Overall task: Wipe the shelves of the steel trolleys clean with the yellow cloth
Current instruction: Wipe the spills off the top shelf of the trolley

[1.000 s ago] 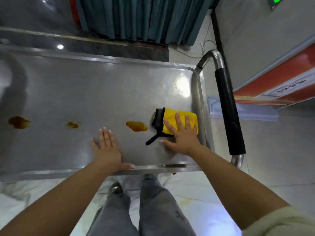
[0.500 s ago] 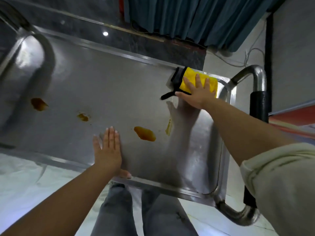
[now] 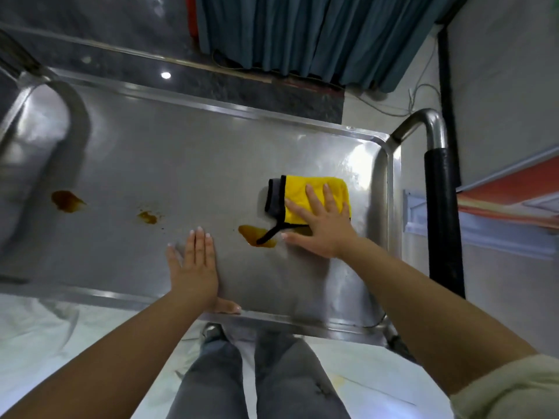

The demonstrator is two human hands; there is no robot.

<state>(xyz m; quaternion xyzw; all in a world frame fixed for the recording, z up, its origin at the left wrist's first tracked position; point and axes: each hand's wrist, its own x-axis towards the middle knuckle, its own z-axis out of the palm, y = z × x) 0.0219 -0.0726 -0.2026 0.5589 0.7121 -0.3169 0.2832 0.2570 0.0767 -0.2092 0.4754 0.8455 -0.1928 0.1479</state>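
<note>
The steel trolley's top shelf (image 3: pixel 187 164) fills most of the view, a shallow tray with a raised rim, dull grey and streaked with reflected light. Beyond it runs a dark speckled floor strip and a teal curtain (image 3: pixel 305 34); pale floor tiles lie under the near edge. Three brown stains sit on the shelf — a large one (image 3: pixel 65 201) far left, a small one (image 3: pixel 147 217) near the middle, and a third (image 3: pixel 255 235) further right.

The left hand (image 3: pixel 195 267) lies flat and open on the shelf, fingers together, thumb on the near rim, holding nothing. Just right of the third stain, the right hand (image 3: pixel 322 226) presses flat on the yellow cloth (image 3: pixel 305 192), fingers spread, not gripping it. The cloth is folded, bright yellow with black edging and a grey underside; its black loop trails into the stain. At far right stands the trolley handle (image 3: pixel 443 213), black-sleeved.
</note>
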